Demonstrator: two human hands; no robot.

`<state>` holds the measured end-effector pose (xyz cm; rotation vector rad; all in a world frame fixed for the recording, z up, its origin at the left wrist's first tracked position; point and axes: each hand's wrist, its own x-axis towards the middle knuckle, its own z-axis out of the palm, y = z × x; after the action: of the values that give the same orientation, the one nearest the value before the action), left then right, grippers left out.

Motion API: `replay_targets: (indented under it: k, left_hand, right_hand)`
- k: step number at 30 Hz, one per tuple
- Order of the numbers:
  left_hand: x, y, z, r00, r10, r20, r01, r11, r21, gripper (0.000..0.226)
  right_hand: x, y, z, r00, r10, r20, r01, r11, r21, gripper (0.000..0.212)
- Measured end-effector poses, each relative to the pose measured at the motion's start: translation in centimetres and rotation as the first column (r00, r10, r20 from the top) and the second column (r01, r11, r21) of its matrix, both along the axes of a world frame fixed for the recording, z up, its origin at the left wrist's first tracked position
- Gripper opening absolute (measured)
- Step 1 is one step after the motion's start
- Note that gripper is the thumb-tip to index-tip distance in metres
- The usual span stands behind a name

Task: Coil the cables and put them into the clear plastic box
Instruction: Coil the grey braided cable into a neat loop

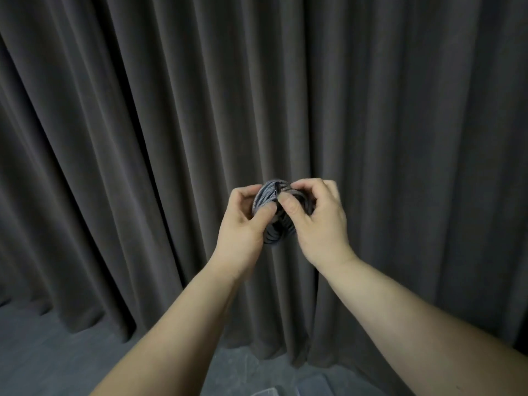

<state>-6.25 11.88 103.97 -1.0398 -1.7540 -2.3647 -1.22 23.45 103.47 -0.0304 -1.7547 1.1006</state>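
I've got both bare forearms reaching forward and converging, left hand [245, 221] and right hand [317, 221] raised close together, fingers curled, thumbs nearly touching, pinching the coiled cable [268, 195] between them.

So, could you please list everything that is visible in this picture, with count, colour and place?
cable: one coil, grey braided on top and darker loops below, held in the air between both hands, in front of the curtain
curtain: one, dark grey, hanging in folds across the whole background down to the floor
floor: grey, along the bottom left and bottom middle
box: one, clear; only a corner shows at the bottom edge, between the forearms
left hand: one, holds the left side of the coil, thumb on it
right hand: one, pinches the top of the coil with thumb and fingers
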Motion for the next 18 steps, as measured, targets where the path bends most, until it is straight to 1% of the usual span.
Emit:
replay_targets:
  k: [3, 5, 6, 7, 9, 11, 13, 15, 16, 18]
  left_hand:
    - [0.62, 0.39, -0.26, 0.996, 0.073, -0.054, -0.073, 0.997, 0.014, 0.032]
    - [0.64, 0.50, -0.25, 0.992, 0.104, -0.073, -0.102, 0.994, 0.031, 0.031]
    - [0.55, 0.52, -0.20, 0.990, 0.113, -0.080, -0.111, 0.993, 0.035, 0.032]
    - [0.47, 0.56, -0.11, 0.990, 0.114, -0.087, -0.112, 0.993, 0.035, 0.033]
    - [0.40, 0.56, -0.06, 0.990, 0.103, -0.094, -0.101, 0.995, 0.026, 0.034]
    - [0.44, 0.48, -0.12, 0.989, 0.099, -0.113, -0.098, 0.995, 0.013, 0.034]
    - [0.57, 0.41, -0.21, 0.984, 0.107, -0.145, -0.110, 0.994, -0.013, 0.032]
    - [0.87, 0.43, -0.31, 0.980, 0.111, -0.167, -0.116, 0.993, -0.025, 0.030]
    - [0.96, 0.38, -0.43, 0.979, 0.113, -0.170, -0.120, 0.992, -0.027, 0.029]
    - [1.03, 0.29, -0.79, 0.980, 0.122, -0.158, -0.129, 0.991, -0.039, 0.029]
  right_hand:
    - [0.07, -0.22, -0.24, 0.991, -0.131, -0.014, 0.131, 0.991, 0.001, 0.044]
    - [0.11, -0.31, -0.27, 0.986, -0.161, -0.045, 0.161, 0.987, -0.002, 0.042]
    - [0.05, -0.31, -0.35, 0.990, -0.132, -0.052, 0.132, 0.991, -0.013, 0.036]
    - [0.00, -0.33, -0.33, 0.997, -0.055, -0.055, 0.053, 0.998, -0.045, 0.028]
    - [-0.13, -0.43, -0.16, 0.984, 0.165, -0.063, -0.173, 0.972, -0.161, 0.016]
    - [-0.24, -0.40, 0.03, 0.947, 0.307, -0.093, -0.321, 0.904, -0.283, 0.013]
    - [-0.20, -0.57, 0.20, 0.903, 0.407, -0.134, -0.425, 0.809, -0.406, 0.013]
    - [-0.23, -0.70, 0.18, 0.879, 0.454, -0.150, -0.465, 0.743, -0.482, 0.021]
    - [-0.20, -0.74, 0.12, 0.880, 0.454, -0.140, -0.458, 0.734, -0.502, 0.029]
    - [-0.13, -0.71, 0.00, 0.900, 0.429, -0.078, -0.405, 0.758, -0.511, 0.040]
